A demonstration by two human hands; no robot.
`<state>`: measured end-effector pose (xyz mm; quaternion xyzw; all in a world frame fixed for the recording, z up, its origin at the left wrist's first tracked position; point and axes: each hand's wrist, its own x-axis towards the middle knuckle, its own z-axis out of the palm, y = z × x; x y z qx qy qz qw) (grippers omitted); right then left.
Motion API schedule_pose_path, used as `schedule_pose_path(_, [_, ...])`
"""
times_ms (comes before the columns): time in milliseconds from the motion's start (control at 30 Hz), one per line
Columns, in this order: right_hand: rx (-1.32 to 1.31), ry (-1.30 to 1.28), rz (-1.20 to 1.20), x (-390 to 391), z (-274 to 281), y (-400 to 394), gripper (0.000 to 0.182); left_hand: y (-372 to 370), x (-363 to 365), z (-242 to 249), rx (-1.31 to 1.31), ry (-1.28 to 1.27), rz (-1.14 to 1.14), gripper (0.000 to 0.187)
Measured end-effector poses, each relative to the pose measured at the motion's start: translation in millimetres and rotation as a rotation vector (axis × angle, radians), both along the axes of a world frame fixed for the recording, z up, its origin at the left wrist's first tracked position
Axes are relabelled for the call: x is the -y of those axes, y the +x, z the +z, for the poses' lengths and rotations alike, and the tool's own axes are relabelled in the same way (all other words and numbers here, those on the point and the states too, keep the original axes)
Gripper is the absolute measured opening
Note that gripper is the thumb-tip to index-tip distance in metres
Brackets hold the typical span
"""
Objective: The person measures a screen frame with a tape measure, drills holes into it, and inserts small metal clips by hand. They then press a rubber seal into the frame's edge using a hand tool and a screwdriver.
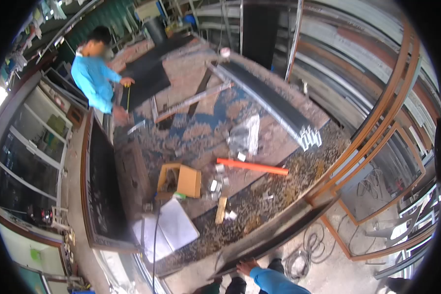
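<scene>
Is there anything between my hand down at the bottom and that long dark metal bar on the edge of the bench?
Nothing visible. The hand already rests at the lower end of the dark metal bar, with no object between them.

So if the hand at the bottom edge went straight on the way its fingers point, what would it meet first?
That hand already rests at the dark metal bar edging the workbench; going on, probably the shavings-strewn benchtop, though depth is unclear.

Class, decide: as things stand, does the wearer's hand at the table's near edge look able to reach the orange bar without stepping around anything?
Probably yes. The hand rests at the table edge; only low scraps lie between it and the orange bar, though it may need a lean.
</scene>
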<state>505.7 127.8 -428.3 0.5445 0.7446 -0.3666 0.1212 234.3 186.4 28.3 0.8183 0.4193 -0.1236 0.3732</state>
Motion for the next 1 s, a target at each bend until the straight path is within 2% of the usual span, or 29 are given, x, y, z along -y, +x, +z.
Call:
schedule_pose_path(33, [0.061,0.104,0.088,-7.6,1.6,0.3,0.049,8.7,-10.5,-11.2,-0.233,-0.109,-0.032,0.088])
schedule_pose_path(67, [-0.011,0.178,-0.07,-18.7,18.5,0.8,0.041,12.0,-14.2,-27.8,-0.474,-0.256,-0.072,0.094])
schedule_pose_path(100, [-0.005,0.171,-0.134,-20.0,26.0,2.3,0.033,-9.8,-1.5,-63.0,-0.449,-0.192,-0.06,0.087])
schedule_pose_path(133, [0.014,0.055,-0.204,-23.3,8.0,-5.4,0.032,-2.7,-9.7,-64.1,-0.528,-0.26,-0.085,0.086])
schedule_pose_path(167, [-0.049,0.059,-0.176,-22.7,17.1,-0.7,0.035,4.4,-13.0,-58.8,-0.47,-0.17,-0.046,0.085])
schedule_pose_path(200, [-0.091,0.103,-0.167,-25.3,23.2,2.0,0.037,-4.9,-11.7,-75.6,-0.395,-0.163,-0.062,0.092])
schedule_pose_path(233, [-0.024,-0.075,-0.059,-34.5,26.1,0.8,0.04,-4.5,-15.6,-79.7,-0.364,-0.145,-0.057,0.097])
schedule_pose_path(267, [-0.057,0.303,-0.02,-21.5,16.4,7.2,0.045,-11.0,-14.5,-89.9,-0.339,-0.137,-0.079,0.097])
schedule_pose_path(300, [-0.02,0.307,0.032,-30.7,20.6,7.6,0.047,-17.2,-18.5,-104.4,-0.301,-0.076,-0.105,0.098])
schedule_pose_path(333, [-0.074,0.455,0.009,-32.3,22.1,9.6,0.034,-21.7,-18.3,-111.1,-0.327,-0.089,-0.121,0.098])
schedule_pose_path(367, [-0.122,0.514,0.02,-36.4,20.9,12.4,0.032,-24.6,-20.4,-116.1,-0.348,-0.096,-0.145,0.097])
schedule_pose_path(400, [-0.118,0.48,0.04,-39.5,21.8,11.6,0.031,-28.7,-21.1,-119.1,-0.328,-0.09,-0.152,0.097])
schedule_pose_path(433, [-0.112,0.446,0.06,-41.8,24.8,11.6,0.029,-31.0,-20.9,-120.2,-0.336,-0.096,-0.157,0.098])
schedule_pose_path(467, [-0.081,0.374,0.091,-41.6,20.9,12.3,0.038,-32.2,-22.0,-120.8,-0.341,-0.095,-0.163,0.098])
schedule_pose_path(567, [-0.084,0.191,0.118,-37.7,7.9,-0.9,0.031,-40.6,-24.7,-122.4,-0.332,-0.073,-0.154,0.103])
schedule_pose_path(633, [-0.242,0.383,0.095,-22.8,-3.2,-4.0,0.021,-40.7,-27.8,-122.0,-0.312,-0.1,-0.19,0.109])
schedule_pose_path(667, [-0.213,0.296,0.065,-17.1,-12.2,-16.0,0.023,-45.6,-29.5,-121.1,-0.255,-0.091,-0.191,0.11])
schedule_pose_path(700, [-0.295,0.452,0.032,-9.1,-12.0,-21.3,0.024,-48.9,-30.2,-116.4,-0.206,-0.083,-0.188,0.112])
schedule_pose_path(767, [-0.292,0.474,-0.003,-3.2,-4.5,-45.0,0.017,-38.5,-37.4,-94.7,-0.147,-0.09,-0.14,0.112])
schedule_pose_path(833, [-0.295,0.648,-0.01,4.7,7.7,-69.6,0.017,-37.9,-41.1,-75.7,-0.123,-0.053,-0.148,0.109])
schedule_pose_path(967, [-0.149,0.423,0.073,-10.3,83.5,-93.1,0.029,-31.4,-38.6,-43.0,-0.032,0.034,-0.121,0.106])
schedule_pose_path(1000, [-0.139,0.291,0.037,-15.5,94.5,-96.0,0.03,-32.3,-39.1,-38.2,-0.048,0.015,-0.121,0.102])
